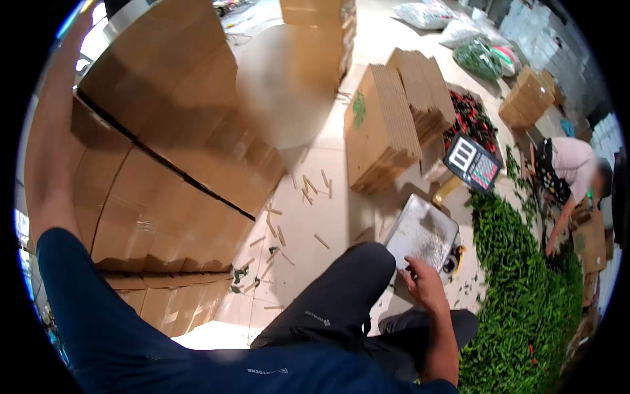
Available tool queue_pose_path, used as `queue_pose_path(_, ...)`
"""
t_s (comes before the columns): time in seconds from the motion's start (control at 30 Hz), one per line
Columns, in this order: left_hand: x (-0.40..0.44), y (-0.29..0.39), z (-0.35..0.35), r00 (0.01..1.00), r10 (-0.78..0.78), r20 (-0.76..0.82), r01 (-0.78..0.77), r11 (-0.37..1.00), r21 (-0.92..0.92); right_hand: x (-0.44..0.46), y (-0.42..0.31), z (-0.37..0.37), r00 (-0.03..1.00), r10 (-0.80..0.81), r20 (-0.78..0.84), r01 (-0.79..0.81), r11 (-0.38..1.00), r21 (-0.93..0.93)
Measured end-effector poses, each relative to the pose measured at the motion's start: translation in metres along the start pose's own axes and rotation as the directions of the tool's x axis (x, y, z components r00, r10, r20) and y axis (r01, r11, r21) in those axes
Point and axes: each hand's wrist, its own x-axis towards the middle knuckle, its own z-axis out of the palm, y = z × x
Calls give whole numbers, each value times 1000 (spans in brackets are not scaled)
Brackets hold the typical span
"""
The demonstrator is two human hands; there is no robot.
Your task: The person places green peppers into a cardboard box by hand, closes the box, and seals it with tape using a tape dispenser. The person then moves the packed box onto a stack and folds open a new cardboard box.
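Note:
My left arm (pixel 54 164) reaches up along the left edge, beside tall stacked brown cardboard cartons (pixel 177 138); its hand runs out of the picture at the top left. Over the near edge of a metal weighing platform (pixel 423 230) is my right hand (pixel 423 282), thumb and forefinger loosely bent and apart, with nothing visible between them. The platform has a dusty, stained top. Its display with keypad (pixel 472 164) stands on a yellowish post behind it. My knees are bent close to the platform.
Green chili peppers (pixel 525 282) spread over the floor at right, red ones (pixel 471 121) behind. Flattened cartons (pixel 384 125) stand beyond the platform. Cardboard strips (pixel 308 187) litter the tiles. Another person (pixel 571 171) bends at right. Filled sacks (pixel 426 14) lie at the back. A blurred pale patch covers the upper middle.

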Motion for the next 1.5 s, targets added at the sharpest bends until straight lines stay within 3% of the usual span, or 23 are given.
queue_pose_path(0.13,-169,77,41,874,472,118,-450,876,-175,-16,-5,-5,997,-74,-13,73,996,-58)
queue_pose_path(0.23,-335,119,119,629,640,441,-460,764,-452,-30,-21,-16,999,5,42,-5,1000,-17)
queue_pose_path(0.3,-451,123,196,372,655,658,-347,755,-556,-38,-18,-18,999,-1,39,2,999,-41)
queue_pose_path(0.33,-502,161,203,119,269,956,-482,857,-181,-41,-17,-20,999,-3,38,5,998,-55)
queue_pose_path(0.37,-555,136,239,-39,261,965,-426,869,-252,-44,-15,-24,999,21,50,-17,996,-85)
queue_pose_path(0.4,-606,99,277,-79,299,951,-469,830,-300,-49,-13,-26,999,30,28,-28,996,-83)
queue_pose_path(0.43,-640,87,292,-66,150,987,-529,833,-162,-52,-11,-28,999,34,4,-34,996,-81)
queue_pose_path(0.47,-665,71,312,2,100,995,-520,850,-84,-53,-9,-29,999,36,-19,-38,996,-77)
queue_pose_path(0.53,-685,56,342,184,116,976,-452,892,-21,-55,-20,-42,992,124,-9,-124,991,-40)
queue_pose_path(0.63,-691,54,369,288,103,952,-368,930,11,-59,-18,-44,994,107,-6,-107,994,-30)
queue_pose_path(0.73,-686,56,376,210,55,976,-351,936,23,-65,-8,-40,997,79,-22,-81,993,-85)
queue_pose_path(0.87,-696,46,377,220,81,972,-360,933,3,-72,-2,-47,996,85,-14,-86,993,-87)
queue_pose_path(1.03,-728,44,310,392,157,907,-307,951,-32,-74,-5,-52,989,150,-10,-151,988,-30)
queue_pose_path(1.07,-754,16,298,582,379,719,-336,918,-211,-76,-4,-50,987,160,-8,-160,987,-23)
queue_pose_path(1.1,-767,8,272,637,421,646,-364,903,-229,-79,-4,-49,987,159,-9,-159,987,-25)
queue_pose_path(1.13,-774,6,242,641,470,607,-400,879,-259,-81,-4,-48,987,157,-10,-158,987,-27)
queue_pose_path(1.2,-815,-30,194,619,296,728,-275,949,-152,-84,0,-46,986,164,-11,-164,986,-37)
queue_pose_path(1.23,-841,-62,159,541,-90,836,-41,990,134,-90,1,-42,985,174,-4,-174,984,-46)
queue_pose_path(1.27,-856,-84,132,371,-454,810,145,890,432,-93,1,-39,983,184,-3,-183,981,-56)
queue_pose_path(1.37,-870,-96,89,464,-315,828,72,945,319,-96,7,-31,985,174,11,-172,982,-84)
queue_pose_path(1.47,-854,-61,62,416,-59,908,-58,994,91,-96,8,-22,987,160,19,-157,981,-113)
queue_pose_path(1.5,-851,-43,59,481,-42,875,-64,995,82,-96,9,-18,990,139,11,-137,982,-133)
